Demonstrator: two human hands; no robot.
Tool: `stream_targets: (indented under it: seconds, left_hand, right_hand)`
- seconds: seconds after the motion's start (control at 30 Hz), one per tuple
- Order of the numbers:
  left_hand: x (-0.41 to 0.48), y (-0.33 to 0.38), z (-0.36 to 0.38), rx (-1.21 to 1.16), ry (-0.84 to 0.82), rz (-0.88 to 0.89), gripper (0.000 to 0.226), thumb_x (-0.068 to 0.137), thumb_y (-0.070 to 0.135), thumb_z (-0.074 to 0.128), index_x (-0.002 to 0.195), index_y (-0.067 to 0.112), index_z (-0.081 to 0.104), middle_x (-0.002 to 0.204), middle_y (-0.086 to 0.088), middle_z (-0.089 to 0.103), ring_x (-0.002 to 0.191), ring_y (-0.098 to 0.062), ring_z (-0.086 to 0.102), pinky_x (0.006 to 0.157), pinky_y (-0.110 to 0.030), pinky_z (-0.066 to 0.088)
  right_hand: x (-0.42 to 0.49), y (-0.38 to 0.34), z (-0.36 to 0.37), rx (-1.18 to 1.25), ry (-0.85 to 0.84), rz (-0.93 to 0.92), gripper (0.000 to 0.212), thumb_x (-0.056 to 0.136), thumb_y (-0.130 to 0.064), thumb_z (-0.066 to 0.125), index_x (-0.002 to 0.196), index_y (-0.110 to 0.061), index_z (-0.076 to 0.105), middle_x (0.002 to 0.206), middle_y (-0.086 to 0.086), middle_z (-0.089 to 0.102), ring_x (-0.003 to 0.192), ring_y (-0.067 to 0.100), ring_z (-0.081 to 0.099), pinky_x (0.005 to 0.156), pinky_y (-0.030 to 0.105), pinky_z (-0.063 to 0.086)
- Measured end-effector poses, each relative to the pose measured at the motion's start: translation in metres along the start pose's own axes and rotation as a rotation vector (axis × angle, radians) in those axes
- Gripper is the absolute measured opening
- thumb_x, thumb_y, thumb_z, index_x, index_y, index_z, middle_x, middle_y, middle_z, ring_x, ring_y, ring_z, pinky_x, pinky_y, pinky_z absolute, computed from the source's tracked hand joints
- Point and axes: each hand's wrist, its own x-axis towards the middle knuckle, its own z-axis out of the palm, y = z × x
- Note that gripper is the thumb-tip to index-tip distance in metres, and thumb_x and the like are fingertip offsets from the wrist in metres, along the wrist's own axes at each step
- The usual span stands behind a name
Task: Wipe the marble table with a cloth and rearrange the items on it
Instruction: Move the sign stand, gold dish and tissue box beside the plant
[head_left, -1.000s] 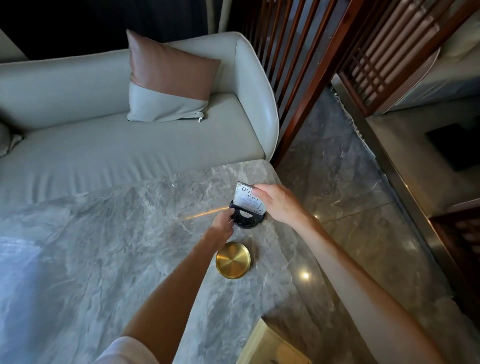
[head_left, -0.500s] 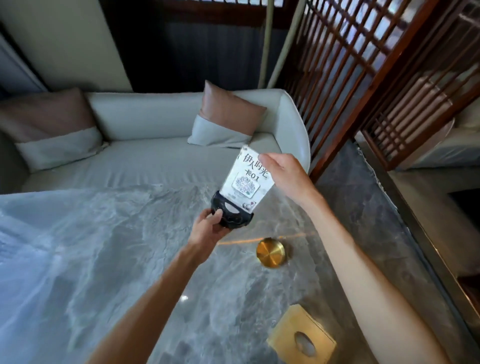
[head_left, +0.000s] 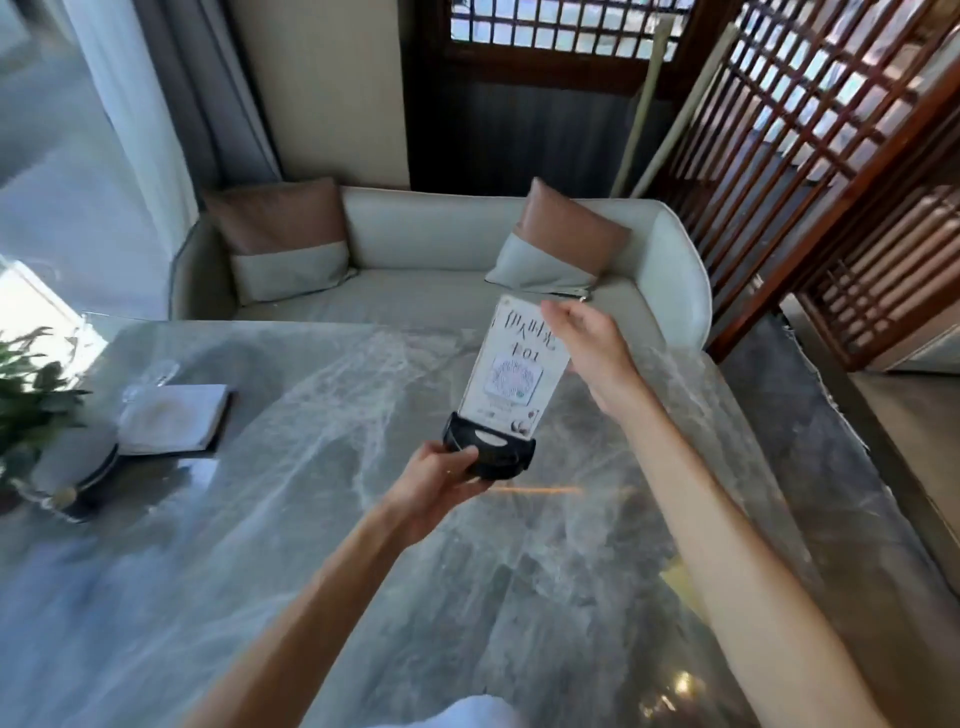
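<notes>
A white table sign (head_left: 511, 374) with a QR code stands in a black round base (head_left: 493, 454). I hold it in the air above the grey marble table (head_left: 291, 519), tilted to the right. My left hand (head_left: 434, 486) grips the black base from below. My right hand (head_left: 587, 345) rests its fingers on the card's upper right edge. No cloth is in view.
A dark menu folder (head_left: 174, 421) with a glass behind it lies at the table's left, next to a potted plant (head_left: 36, 415) on a round tray. A pale sofa (head_left: 436, 291) with two cushions lines the far edge. A wooden lattice screen (head_left: 810, 171) stands at the right.
The sign rose off the table, held in both hands, and moved up. My view swung up and left, so the gold dish and gold box dropped out of sight while the plant and folder appeared.
</notes>
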Motion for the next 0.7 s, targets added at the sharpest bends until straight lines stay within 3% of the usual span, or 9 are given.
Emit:
stream_targets:
  seconds: [0.07,0.13,0.2,0.27,0.37,0.43,0.47,0.6,0.7]
  left_hand:
    - [-0.022,0.002,-0.018,0.327,0.054,0.131,0.033,0.094,0.005,0.058,0.127,0.004,0.059,0.117,-0.003,0.072,0.095,-0.001,0.069,0.084,-0.016,0.055]
    - [-0.041,0.006,-0.037,0.511,0.125,0.332,0.049,0.087,0.007,0.07,0.133,0.013,0.053,0.12,0.016,0.07,0.109,0.001,0.065,0.09,-0.011,0.052]
    - [-0.056,0.015,-0.057,0.704,0.357,0.409,0.087,0.081,0.024,0.077,0.151,0.012,0.026,0.152,0.008,0.043,0.143,-0.011,0.035,0.115,-0.024,0.035]
    - [-0.073,0.026,-0.078,0.838,0.551,0.449,0.108,0.078,0.042,0.077,0.156,0.015,0.007,0.162,0.001,0.017,0.15,-0.013,0.016,0.121,-0.032,0.02]
    - [-0.094,0.055,-0.097,0.904,0.532,0.575,0.072,0.08,0.046,0.072,0.141,0.02,0.044,0.134,0.013,0.055,0.122,0.002,0.052,0.103,-0.025,0.042]
    - [-0.105,0.074,-0.106,0.998,0.525,0.558,0.045,0.081,0.045,0.072,0.118,0.022,0.06,0.099,0.02,0.065,0.085,0.01,0.062,0.076,-0.02,0.05]
    - [-0.109,0.081,-0.113,1.075,0.531,0.53,0.038,0.083,0.047,0.07,0.109,0.021,0.062,0.089,0.017,0.065,0.076,0.004,0.063,0.067,-0.023,0.05]
    - [-0.123,0.103,-0.153,1.248,0.565,0.42,0.028,0.091,0.038,0.061,0.092,0.01,0.067,0.082,-0.011,0.072,0.076,-0.031,0.067,0.068,-0.045,0.055]
    - [-0.126,0.116,-0.195,1.377,0.674,0.405,0.025,0.091,0.031,0.059,0.089,0.009,0.07,0.084,-0.014,0.073,0.08,-0.036,0.066,0.069,-0.043,0.053]
  right_hand:
    - [-0.012,0.005,0.027,0.004,-0.043,-0.002,0.019,0.092,-0.042,0.063,0.089,-0.023,0.067,0.097,0.001,0.072,0.087,0.012,0.061,0.08,0.031,0.045]
    - [-0.019,0.001,0.049,0.051,-0.091,-0.041,0.015,0.091,-0.042,0.064,0.085,-0.028,0.067,0.089,-0.009,0.07,0.084,0.006,0.06,0.08,0.028,0.044]
    - [-0.019,-0.009,0.068,0.085,-0.128,-0.105,0.014,0.092,-0.038,0.064,0.08,-0.032,0.067,0.078,-0.017,0.068,0.076,-0.002,0.058,0.076,0.018,0.043]
    - [-0.015,-0.018,0.089,0.069,-0.21,-0.174,0.015,0.093,-0.028,0.065,0.078,-0.031,0.067,0.074,-0.021,0.069,0.072,-0.01,0.058,0.072,0.005,0.043]
    - [-0.014,-0.031,0.136,-0.082,-0.501,-0.259,0.024,0.094,-0.013,0.063,0.08,-0.033,0.066,0.074,-0.02,0.07,0.073,-0.014,0.06,0.073,0.004,0.044]
    - [-0.018,-0.033,0.172,-0.185,-0.689,-0.295,0.024,0.093,-0.011,0.063,0.08,-0.031,0.067,0.074,-0.019,0.069,0.073,-0.012,0.061,0.074,0.006,0.046]
    - [-0.02,-0.033,0.189,-0.216,-0.756,-0.286,0.021,0.093,-0.012,0.063,0.08,-0.029,0.067,0.074,-0.018,0.068,0.073,-0.011,0.061,0.074,0.007,0.046]
    - [-0.018,-0.029,0.253,-0.218,-0.81,-0.288,0.004,0.09,-0.017,0.068,0.088,-0.016,0.071,0.082,-0.011,0.064,0.079,-0.004,0.061,0.079,0.014,0.047]
    - [-0.022,-0.021,0.297,-0.206,-0.773,-0.245,0.028,0.09,-0.032,0.065,0.116,-0.019,0.067,0.114,-0.007,0.058,0.112,0.005,0.055,0.093,0.015,0.042]
